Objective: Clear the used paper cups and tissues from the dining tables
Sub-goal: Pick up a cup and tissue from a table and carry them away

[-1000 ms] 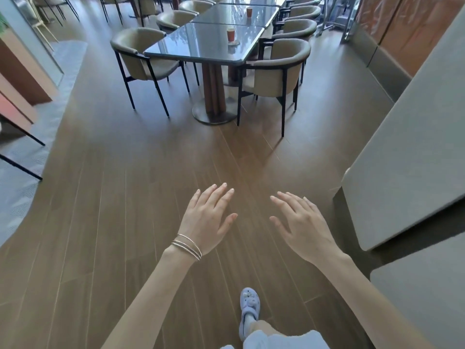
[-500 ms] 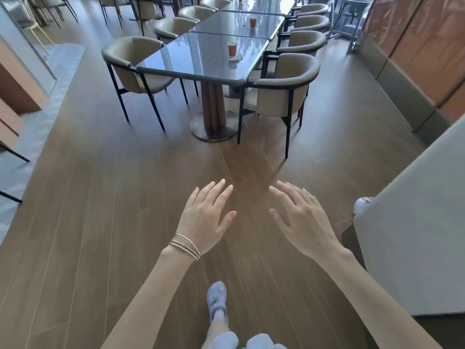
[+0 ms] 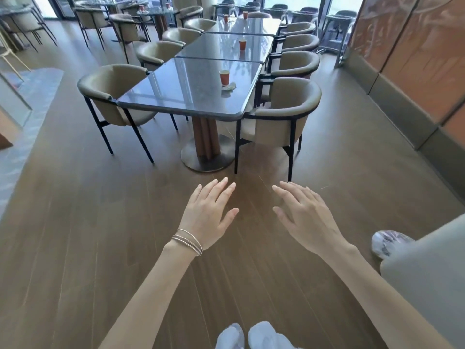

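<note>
Left hand (image 3: 206, 215), right hand (image 3: 307, 219), fingers (image 3: 218, 190) released; near tables (image 3: 176, 91): four cups (image 3: 224, 77) (image 3: 242, 44) (image 3: 226, 18) (image 3: 245, 14), one tissue (image 3: 230, 86)

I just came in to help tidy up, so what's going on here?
A person stands on the floor short of the nearest table, left hand and right hand both open and empty. A cup stands on that table with a crumpled tissue beside it. A second cup stands on the next table. Nothing is picked up yet.
</note>
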Demonstrator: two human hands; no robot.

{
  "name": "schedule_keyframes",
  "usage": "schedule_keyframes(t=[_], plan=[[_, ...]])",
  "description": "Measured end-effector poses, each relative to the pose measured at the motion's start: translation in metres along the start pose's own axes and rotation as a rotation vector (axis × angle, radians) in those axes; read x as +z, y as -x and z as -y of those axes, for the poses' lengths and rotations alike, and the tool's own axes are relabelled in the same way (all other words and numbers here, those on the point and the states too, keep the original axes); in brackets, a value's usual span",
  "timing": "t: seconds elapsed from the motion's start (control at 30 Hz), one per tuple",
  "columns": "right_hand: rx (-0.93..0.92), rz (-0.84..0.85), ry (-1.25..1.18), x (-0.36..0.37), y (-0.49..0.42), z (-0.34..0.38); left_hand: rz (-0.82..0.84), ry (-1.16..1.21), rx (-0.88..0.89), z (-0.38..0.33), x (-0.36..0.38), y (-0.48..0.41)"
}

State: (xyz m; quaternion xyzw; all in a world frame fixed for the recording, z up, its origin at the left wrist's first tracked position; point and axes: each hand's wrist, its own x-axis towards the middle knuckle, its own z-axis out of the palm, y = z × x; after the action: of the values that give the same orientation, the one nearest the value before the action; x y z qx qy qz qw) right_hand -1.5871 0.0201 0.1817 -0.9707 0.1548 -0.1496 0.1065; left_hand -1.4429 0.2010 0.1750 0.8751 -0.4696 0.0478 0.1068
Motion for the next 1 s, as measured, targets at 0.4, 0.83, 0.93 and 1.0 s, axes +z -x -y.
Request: schedule_keyframes(t=[0.4, 0.83, 0.93, 1.0], plan=[[0.013, 0.039, -0.037, 0.064, -0.161, -0.059, 0.051, 0.013, -0.036, 0.078, 0.051, -0.153], [-0.042, 0.077, -0.006, 0.083, -0.396, -0.179, 0.022, -0.003, -0.095, 0.13, 0.081, -0.393], [-0.059, 0.044, -0.016, 0.089, -0.438, -0.196, 0.034, 0.014, -0.114, 0.141, 0.092, -0.431], [-0.063, 0.036, -0.029, 0.097, -0.461, -0.205, 0.059, 0.004, -0.124, 0.151, 0.102, -0.453]])
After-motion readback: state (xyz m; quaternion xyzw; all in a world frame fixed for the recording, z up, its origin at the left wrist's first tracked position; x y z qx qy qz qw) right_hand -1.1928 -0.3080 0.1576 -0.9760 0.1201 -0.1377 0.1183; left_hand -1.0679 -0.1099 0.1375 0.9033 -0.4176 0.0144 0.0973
